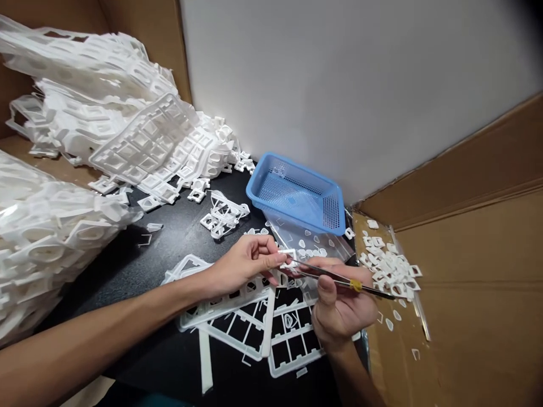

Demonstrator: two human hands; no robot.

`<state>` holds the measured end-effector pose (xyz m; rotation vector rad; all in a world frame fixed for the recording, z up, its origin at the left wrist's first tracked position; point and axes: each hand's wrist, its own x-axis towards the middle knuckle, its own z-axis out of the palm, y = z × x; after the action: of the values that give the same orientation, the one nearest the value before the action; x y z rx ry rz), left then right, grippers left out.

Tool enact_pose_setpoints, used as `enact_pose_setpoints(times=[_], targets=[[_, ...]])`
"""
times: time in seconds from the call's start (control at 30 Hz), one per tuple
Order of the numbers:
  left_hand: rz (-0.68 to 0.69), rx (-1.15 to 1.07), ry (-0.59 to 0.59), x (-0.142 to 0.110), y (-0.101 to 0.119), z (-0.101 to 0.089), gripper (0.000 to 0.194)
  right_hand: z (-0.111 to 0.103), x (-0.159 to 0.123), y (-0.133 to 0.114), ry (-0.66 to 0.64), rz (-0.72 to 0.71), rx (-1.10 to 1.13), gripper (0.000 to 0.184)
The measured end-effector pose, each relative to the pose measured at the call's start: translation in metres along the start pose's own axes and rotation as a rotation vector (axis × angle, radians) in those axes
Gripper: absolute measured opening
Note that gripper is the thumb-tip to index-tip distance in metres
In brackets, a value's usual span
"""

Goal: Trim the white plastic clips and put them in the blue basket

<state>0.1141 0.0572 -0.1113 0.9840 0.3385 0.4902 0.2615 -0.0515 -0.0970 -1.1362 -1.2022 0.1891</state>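
Note:
Pinched between the thumb and fingers of my left hand [250,260] is a small white plastic frame [289,257]. My right hand [345,302] grips a pair of dark metal tweezers [328,274] with a yellow band around them. The tweezer tips point left and meet the small frame, though I cannot tell whether they pinch it. Under both hands lie white lattice sheets [297,345], some with bare square openings. A white strip [269,322] rests across them.
A blue perforated basket [297,212] stands behind my hands on a clear plastic bag [314,246] with small cut-outs. White sheets [139,147] heap at left, beside a full bag [46,243]. Loose white frames [390,268] pile on cardboard at right. A grey wall [339,79] rises behind.

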Motion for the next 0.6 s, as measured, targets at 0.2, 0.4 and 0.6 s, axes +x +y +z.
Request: enact_pose_setpoints(times=[0.2, 0.4, 0.6], targets=[[-0.033, 0.024, 0.021, -0.0032, 0.0018, 0.0002, 0.028, -0.0003, -0.0074, 0.0054, -0.020, -0.052, -0.060, 0.009], [-0.021, -0.080, 0.019, -0.0050, 0.0040, 0.0012, 0.032, 0.0045, -0.0019, -0.0001, 0.073, 0.132, 0.015, 0.011], [0.008, -0.215, -0.074, -0.0039, 0.0039, 0.0004, 0.032, 0.0062, 0.0011, 0.0006, 0.066, 0.197, 0.122, 0.006]])
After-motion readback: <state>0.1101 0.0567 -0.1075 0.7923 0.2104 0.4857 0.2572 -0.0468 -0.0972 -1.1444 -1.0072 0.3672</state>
